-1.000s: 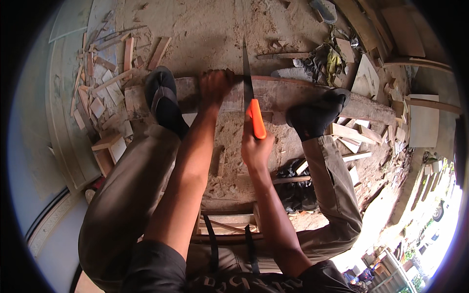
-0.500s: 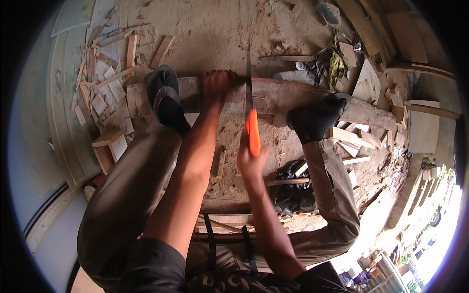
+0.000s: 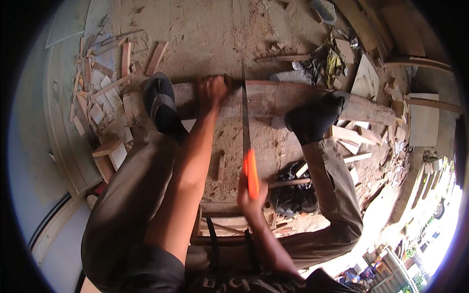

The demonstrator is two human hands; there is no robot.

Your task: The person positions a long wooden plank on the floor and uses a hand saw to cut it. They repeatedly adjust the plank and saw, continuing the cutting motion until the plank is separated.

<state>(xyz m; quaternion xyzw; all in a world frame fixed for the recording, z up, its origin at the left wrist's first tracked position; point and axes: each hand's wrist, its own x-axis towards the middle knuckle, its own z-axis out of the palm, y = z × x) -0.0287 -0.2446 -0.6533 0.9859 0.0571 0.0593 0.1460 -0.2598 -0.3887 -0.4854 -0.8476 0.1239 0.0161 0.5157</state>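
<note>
My right hand [image 3: 252, 197] is wrapped round the orange handle of a handsaw [image 3: 245, 117]. Its long, thin blade points away from me and crosses the weathered wooden beam [image 3: 278, 101]. At the beam's far edge, just left of the blade, my left hand [image 3: 213, 90] is closed on a piece of wood [image 3: 228, 79]; only a dark end shows past the fingers. Both my feet, in dark footwear, rest on the beam, the left shoe [image 3: 160, 95] beside my left hand and the right shoe [image 3: 320, 111] farther right.
Wood offcuts [image 3: 105, 90] litter the dusty ground at the left, with more wood scraps [image 3: 354, 134] at the right. Crumpled sheeting [image 3: 334, 63] lies beyond the beam. A black plastic bag [image 3: 293, 195] sits inside my right leg. Boards [image 3: 424, 119] line the right side.
My right hand has drawn the handsaw back toward me, so its handle is nearer my body and its blade reaches less far past the beam. My left hand stays by the blade.
</note>
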